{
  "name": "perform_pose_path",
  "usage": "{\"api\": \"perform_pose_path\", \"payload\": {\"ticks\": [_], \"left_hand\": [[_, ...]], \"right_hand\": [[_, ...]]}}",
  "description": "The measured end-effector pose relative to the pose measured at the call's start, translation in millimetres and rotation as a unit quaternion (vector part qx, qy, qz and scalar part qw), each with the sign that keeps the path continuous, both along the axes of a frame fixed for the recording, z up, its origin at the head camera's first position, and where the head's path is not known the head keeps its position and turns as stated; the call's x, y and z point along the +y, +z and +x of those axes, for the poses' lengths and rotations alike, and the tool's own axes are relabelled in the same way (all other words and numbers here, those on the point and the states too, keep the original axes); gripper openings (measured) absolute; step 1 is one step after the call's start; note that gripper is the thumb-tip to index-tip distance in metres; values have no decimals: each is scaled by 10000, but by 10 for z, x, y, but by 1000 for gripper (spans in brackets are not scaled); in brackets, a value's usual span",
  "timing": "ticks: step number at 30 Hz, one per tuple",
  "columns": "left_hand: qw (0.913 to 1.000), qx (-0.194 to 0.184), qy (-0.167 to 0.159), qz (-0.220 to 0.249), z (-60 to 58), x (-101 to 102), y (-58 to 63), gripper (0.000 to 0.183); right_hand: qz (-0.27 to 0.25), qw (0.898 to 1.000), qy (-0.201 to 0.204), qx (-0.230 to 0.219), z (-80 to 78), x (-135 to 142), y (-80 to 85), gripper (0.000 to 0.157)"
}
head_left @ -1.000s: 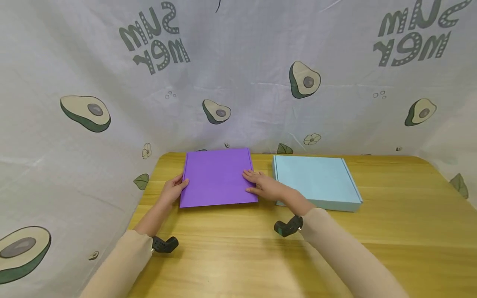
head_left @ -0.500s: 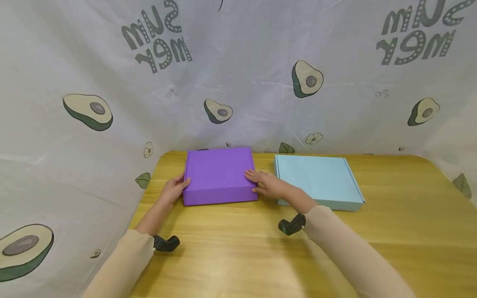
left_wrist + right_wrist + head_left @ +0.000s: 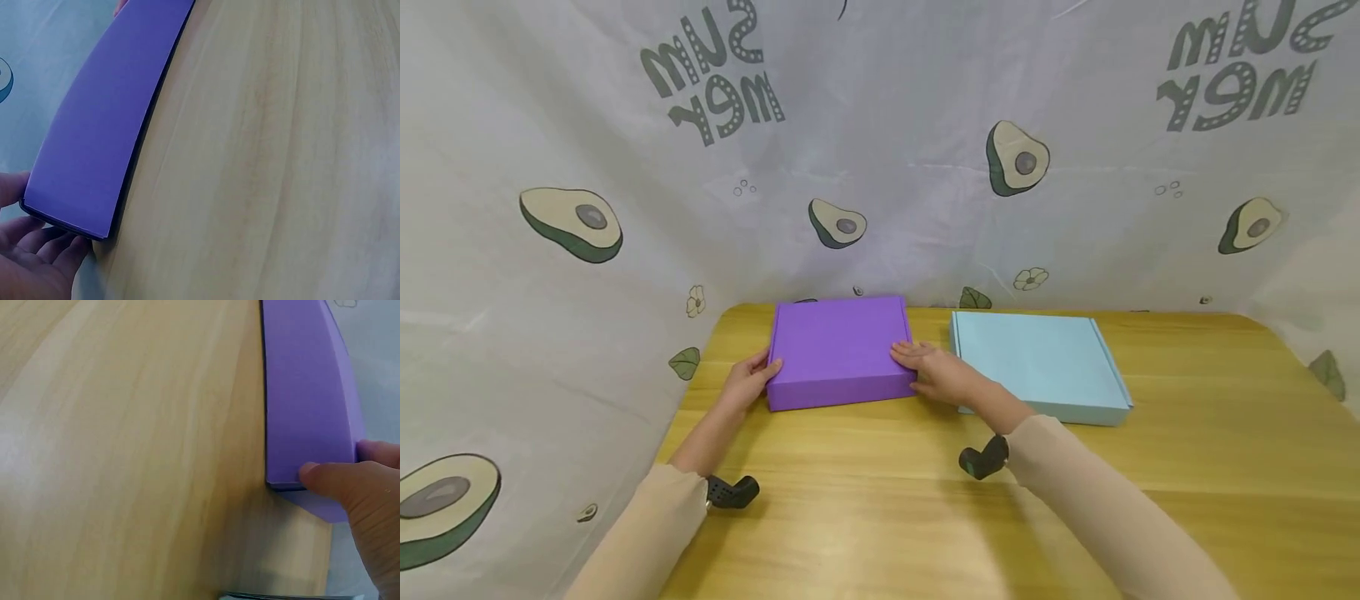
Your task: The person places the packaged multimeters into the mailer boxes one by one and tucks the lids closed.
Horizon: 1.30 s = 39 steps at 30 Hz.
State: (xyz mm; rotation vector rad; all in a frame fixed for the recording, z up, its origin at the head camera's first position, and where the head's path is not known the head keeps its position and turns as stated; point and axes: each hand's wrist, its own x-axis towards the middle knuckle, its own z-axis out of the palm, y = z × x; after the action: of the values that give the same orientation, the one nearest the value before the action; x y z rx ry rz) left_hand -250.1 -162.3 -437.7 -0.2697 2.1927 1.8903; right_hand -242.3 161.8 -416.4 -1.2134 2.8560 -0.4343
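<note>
A flat purple cardboard box [image 3: 842,337] lies near the back left of the table, lid down, its front wall facing me. At its left side, my left hand [image 3: 748,382] holds the box, the thumb over the top edge and the fingers against the side wall. Opposite it, my right hand [image 3: 940,372] grips the front right corner. In the right wrist view, the right thumb [image 3: 328,478] presses the front wall of the purple box [image 3: 306,394], with another finger on top. The left wrist view shows the left fingers [image 3: 47,250] bent against the side.
A light blue cardboard box [image 3: 1037,358] lies right of the purple one, behind my right forearm. Both stand on a wooden table [image 3: 865,500]. A white cloth [image 3: 910,125] printed with avocados hangs behind the table and along its left.
One second ago the purple lid's front edge stuck out toward me. It has since come down, and the front wall shows. Both hands have stayed at the box's sides.
</note>
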Motion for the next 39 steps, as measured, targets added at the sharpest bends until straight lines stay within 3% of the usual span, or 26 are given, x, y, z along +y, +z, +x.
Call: {"api": "perform_pose_path", "payload": {"ticks": [13,20,32,39], "left_hand": [[10000,41,7,15,7,-22,-49,57],[9997,183,149,-5,31,-38,-18,57],[9998,169,89,46,7,-16,-15,56],[9999,96,136,35,3,-11,-49,57]], "right_hand": [[-226,9972,-186,691,84,-38,-123,57],[-450,9921,-167,1157,96,-68,-169,51],[-445,9870,-354,1502,101,-67,-227,54],[-405,9911,-513,1162,96,-66,-201,53]]}}
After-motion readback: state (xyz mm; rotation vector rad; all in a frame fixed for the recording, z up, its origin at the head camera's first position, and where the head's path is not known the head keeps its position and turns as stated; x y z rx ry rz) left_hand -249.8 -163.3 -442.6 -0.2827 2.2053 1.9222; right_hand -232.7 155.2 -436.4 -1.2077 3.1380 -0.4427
